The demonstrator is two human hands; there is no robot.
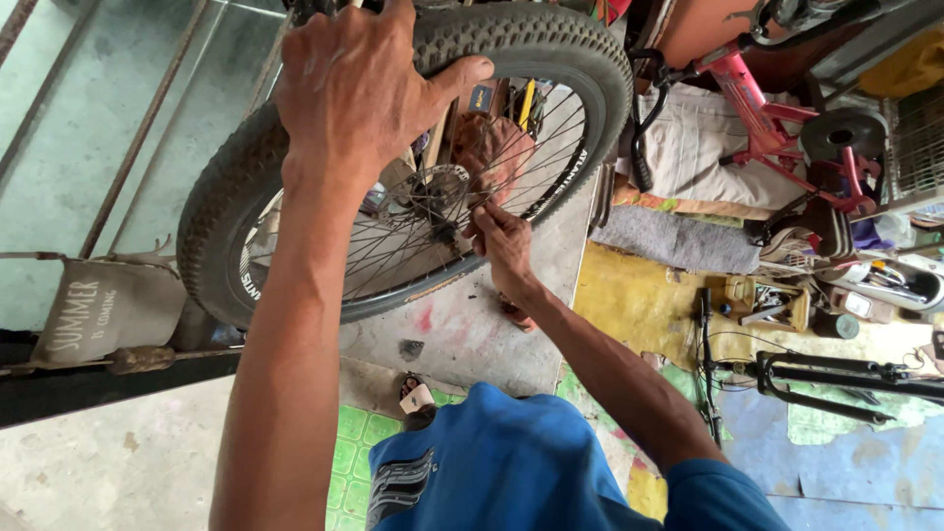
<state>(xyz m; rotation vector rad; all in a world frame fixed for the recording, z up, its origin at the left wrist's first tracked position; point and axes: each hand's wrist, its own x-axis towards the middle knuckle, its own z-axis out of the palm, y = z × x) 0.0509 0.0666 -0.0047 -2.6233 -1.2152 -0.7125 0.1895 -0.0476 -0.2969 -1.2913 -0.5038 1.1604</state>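
A bicycle wheel with a knobby black tyre and thin metal spokes stands upright in front of me. My left hand grips the top of the tyre, thumb hooked over its inner edge. My right hand reaches between the spokes near the hub, fingers pinched on a spoke or some small part there; what it holds is too small to make out. A reddish rag shows behind the spokes.
A red bicycle frame lies at the upper right beside a person in light trousers. A black bike frame and small tools lie on the yellow floor at right. A canvas bag hangs at left. Concrete slab below the wheel.
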